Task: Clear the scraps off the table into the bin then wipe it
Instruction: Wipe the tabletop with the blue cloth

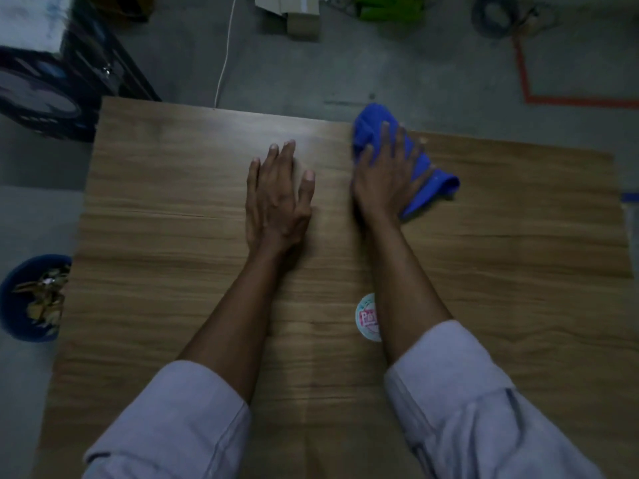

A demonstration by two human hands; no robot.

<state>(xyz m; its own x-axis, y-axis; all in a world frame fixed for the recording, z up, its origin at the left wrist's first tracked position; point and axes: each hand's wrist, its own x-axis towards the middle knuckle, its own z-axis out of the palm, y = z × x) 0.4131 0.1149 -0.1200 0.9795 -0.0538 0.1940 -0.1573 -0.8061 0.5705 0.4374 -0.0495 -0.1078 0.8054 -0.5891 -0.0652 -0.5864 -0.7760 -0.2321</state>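
Wood-grain counter fills the view beneath two pale sleeves. Nearest, a round label peeks out just inside the right forearm. Left hand lies flat, fingers straight, holding nothing; well to its left, off the counter's edge, the blue bin holds the scraps. Right hand presses spread fingers on the blue cloth, bunched under and beyond it. It looks soft, light and limp, probably best driven under a flat palm. Grey floor lies beyond
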